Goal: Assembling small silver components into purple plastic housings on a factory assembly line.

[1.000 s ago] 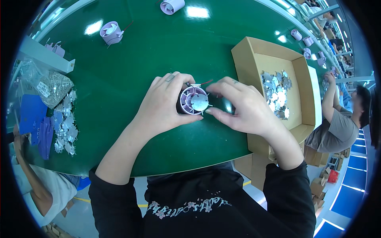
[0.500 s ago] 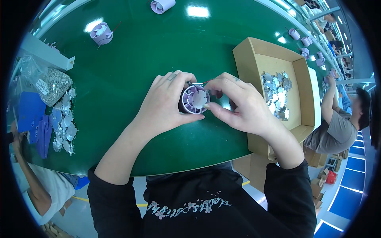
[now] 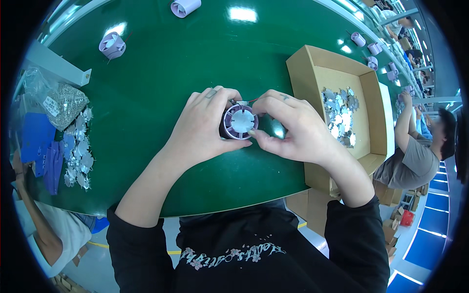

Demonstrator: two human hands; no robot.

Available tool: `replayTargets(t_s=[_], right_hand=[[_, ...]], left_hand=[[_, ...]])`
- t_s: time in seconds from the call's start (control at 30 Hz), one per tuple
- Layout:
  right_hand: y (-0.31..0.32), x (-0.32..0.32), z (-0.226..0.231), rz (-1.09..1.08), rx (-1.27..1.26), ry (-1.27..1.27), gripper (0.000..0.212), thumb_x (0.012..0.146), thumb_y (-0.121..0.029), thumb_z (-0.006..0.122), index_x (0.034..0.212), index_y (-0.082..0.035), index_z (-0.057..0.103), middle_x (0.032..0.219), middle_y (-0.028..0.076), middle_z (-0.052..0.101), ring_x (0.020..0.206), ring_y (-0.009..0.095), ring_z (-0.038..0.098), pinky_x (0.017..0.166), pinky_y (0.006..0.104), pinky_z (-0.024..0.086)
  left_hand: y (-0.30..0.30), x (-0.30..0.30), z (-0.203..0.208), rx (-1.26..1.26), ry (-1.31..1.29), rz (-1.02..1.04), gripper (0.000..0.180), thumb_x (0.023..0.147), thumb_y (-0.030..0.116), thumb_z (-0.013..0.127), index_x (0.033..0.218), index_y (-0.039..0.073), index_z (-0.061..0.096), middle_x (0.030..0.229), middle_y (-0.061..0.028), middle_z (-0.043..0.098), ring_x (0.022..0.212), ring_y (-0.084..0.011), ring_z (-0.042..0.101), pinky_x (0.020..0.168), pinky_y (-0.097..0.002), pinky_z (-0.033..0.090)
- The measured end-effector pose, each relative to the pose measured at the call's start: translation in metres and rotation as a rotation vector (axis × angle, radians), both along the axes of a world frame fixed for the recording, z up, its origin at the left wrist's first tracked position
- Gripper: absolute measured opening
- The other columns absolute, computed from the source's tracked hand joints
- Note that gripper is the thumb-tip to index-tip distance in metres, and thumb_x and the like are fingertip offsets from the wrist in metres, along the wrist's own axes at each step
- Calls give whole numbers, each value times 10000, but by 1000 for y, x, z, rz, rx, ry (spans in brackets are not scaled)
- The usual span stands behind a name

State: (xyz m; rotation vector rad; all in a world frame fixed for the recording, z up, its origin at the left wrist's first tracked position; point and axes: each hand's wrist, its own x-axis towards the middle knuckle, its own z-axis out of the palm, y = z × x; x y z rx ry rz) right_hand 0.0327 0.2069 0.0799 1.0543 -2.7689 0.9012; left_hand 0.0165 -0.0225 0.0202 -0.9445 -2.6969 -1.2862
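Observation:
My left hand [image 3: 202, 119] is wrapped around a lilac cylindrical fan housing [image 3: 227, 128], its open end turned up toward me. In that opening sits a round silvery metal disc [image 3: 242, 121] with notched edges, lying nearly level inside the rim. My right hand [image 3: 295, 127] has its thumb and index finger at the disc's right edge, close against the housing's rim. A thin red wire [image 3: 253, 100] sticks out at the top of the housing, beside a small metallic piece [image 3: 240, 102]. The far side of the housing is hidden by my left fingers.
A cardboard box [image 3: 320, 90] with several metal discs stands at the right. More discs [image 3: 78, 151] lie at the left, beside a plastic bag [image 3: 68, 105] and blue packets [image 3: 38, 139]. Other lilac housings [image 3: 185, 7] stand farther back. A co-worker [image 3: 413, 163] sits at the right.
The disc has gone from tilted to nearly level in the housing. The lilac housings at the back have shifted left. Both my hands stay almost in place.

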Motion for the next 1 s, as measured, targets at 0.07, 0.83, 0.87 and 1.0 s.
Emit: replayTargets(t_s=[0.07, 0.83, 0.87, 1.0], right_hand=[[0, -1, 0, 6, -37, -13, 283, 870, -204, 788, 1066, -60, 644, 971, 93, 677, 876, 290, 698, 672, 410, 576], [-8, 3, 0, -74, 29, -185, 233, 952, -175, 734, 1096, -40, 609, 1013, 149, 607, 927, 361, 669, 775, 464, 551], [-7, 3, 2, -54, 10, -182, 233, 952, -175, 734, 1096, -40, 609, 1013, 149, 607, 927, 361, 669, 775, 464, 551], [1, 3, 8, -218, -85, -31, 188, 940, -118, 713, 1085, -23, 637, 1040, 156, 630, 950, 376, 672, 799, 440, 553]], left_hand=[[0, 0, 0, 6, 11, -12, 762, 625, 297, 977, 1250, 84, 599, 1151, -106, 653, 1081, -336, 609, 967, -449, 485], [1, 1, -8, 73, 213, 19, 723, 680, 229, 959, 1235, 97, 515, 1104, -120, 641, 1052, -339, 610, 909, -456, 497], [2, -2, -8, 51, 217, 35, 723, 680, 229, 959, 1235, 97, 515, 1104, -120, 641, 1052, -339, 610, 909, -456, 497], [16, -53, -1, 99, 373, 75, 434, 786, 210, 855, 1085, 80, 568, 1017, -132, 628, 961, -359, 639, 840, -458, 517]])
